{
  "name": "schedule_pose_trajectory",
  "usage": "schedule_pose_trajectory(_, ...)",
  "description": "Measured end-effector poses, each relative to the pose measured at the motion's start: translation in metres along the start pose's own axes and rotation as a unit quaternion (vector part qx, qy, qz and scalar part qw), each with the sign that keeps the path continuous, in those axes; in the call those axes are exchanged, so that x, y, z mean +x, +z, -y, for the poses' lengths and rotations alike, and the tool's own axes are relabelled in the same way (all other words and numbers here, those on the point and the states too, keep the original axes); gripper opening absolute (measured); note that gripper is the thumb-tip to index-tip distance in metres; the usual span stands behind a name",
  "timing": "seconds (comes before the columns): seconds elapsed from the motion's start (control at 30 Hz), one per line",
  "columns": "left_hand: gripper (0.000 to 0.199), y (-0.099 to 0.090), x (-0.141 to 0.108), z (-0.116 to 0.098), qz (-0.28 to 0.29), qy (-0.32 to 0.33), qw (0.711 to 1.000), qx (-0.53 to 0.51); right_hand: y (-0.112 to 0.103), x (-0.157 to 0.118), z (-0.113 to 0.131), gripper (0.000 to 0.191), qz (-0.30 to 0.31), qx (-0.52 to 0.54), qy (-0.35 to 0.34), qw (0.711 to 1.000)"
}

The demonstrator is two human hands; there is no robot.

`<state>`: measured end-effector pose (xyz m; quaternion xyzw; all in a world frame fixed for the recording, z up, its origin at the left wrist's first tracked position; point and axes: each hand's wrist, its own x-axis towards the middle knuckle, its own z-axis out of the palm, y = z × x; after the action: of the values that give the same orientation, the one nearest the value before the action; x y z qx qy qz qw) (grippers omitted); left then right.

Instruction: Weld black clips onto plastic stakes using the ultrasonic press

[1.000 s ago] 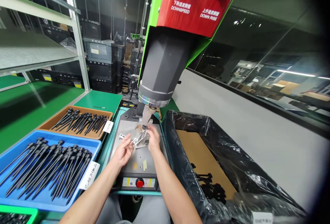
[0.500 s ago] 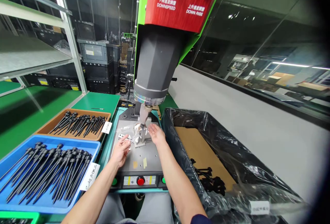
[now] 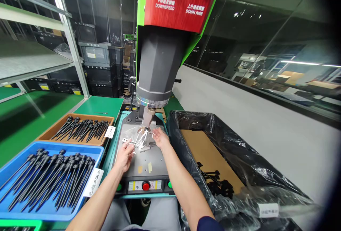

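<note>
A crumpled clear plastic film hangs around the foot of the press's metal horn, over the small metal fixture on the grey base plate. On the film's left side, my left hand pinches its edge between thumb and fingers. To the right, my right hand has its fingers loosely stretched out, tips at the film's right edge beside the horn. Glare and folds in the film partly hide the fixture and whatever is inside.
At left, a blue tray and a brown tray hold many black rod-like parts. A bin lined with black plastic stands at right, with black parts on cardboard. Buttons, including a red button, line the base's front.
The film has spread wider to the left around the horn's foot. My right hand has shifted slightly, its fingers a little less spread; my left hand stays nearly in place.
</note>
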<state>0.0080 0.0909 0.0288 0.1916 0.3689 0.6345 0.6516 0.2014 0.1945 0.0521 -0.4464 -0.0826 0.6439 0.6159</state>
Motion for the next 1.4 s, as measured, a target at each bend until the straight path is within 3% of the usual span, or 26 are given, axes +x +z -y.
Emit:
schedule_pose_trajectory(0.4,0.042,-0.002,-0.008,0.001,-0.02,-0.028,0.999,-0.005,-0.009,-0.012,-0.001,0.023,0.014,0.014,0.01,1.0)
schedule_pose_trajectory(0.53,0.031,-0.008,-0.014,0.002,-0.061,-0.051,0.997,-0.001,-0.019,-0.017,-0.002,0.031,0.007,0.016,0.019,1.0)
schedule_pose_trajectory(0.67,0.029,-0.024,-0.032,0.003,-0.143,-0.044,0.987,0.061,-0.044,-0.03,-0.004,0.036,-0.026,0.016,0.013,0.999)
schedule_pose_trajectory(0.8,0.051,-0.057,-0.063,0.011,-0.176,0.064,0.966,0.181,-0.094,-0.054,-0.016,0.024,-0.057,-0.009,-0.064,0.996)
schedule_pose_trajectory(0.87,0.053,-0.075,-0.077,0.017,-0.172,0.12,0.942,0.261,-0.127,-0.067,-0.025,0.031,-0.068,-0.144,-0.204,0.966)
schedule_pose_trajectory(0.97,0.052,-0.1,-0.092,0.026,-0.166,0.196,0.877,0.406,-0.177,-0.084,-0.042,0.04,-0.108,-0.387,-0.344,0.849)
schedule_pose_trajectory(1.03,0.054,-0.114,-0.095,0.034,-0.155,0.231,0.827,0.489,-0.205,-0.092,-0.054,0.043,-0.107,-0.501,-0.404,0.758)
schedule_pose_trajectory(1.1,0.055,-0.125,-0.094,0.041,-0.145,0.235,0.792,0.544,-0.228,-0.097,-0.066,0.05,-0.104,-0.566,-0.414,0.705)
schedule_pose_trajectory(1.2,0.053,-0.139,-0.09,0.048,-0.127,0.215,0.784,0.569,-0.251,-0.1,-0.078,0.058,-0.076,-0.611,-0.379,0.691)
schedule_pose_trajectory(1.33,0.051,-0.151,-0.09,0.05,-0.108,0.203,0.803,0.55,-0.272,-0.1,-0.082,0.063,-0.013,-0.636,-0.346,0.689)
schedule_pose_trajectory(1.4,0.049,-0.152,-0.094,0.049,-0.103,0.204,0.815,0.532,-0.28,-0.098,-0.084,0.068,-0.01,-0.638,-0.344,0.689)
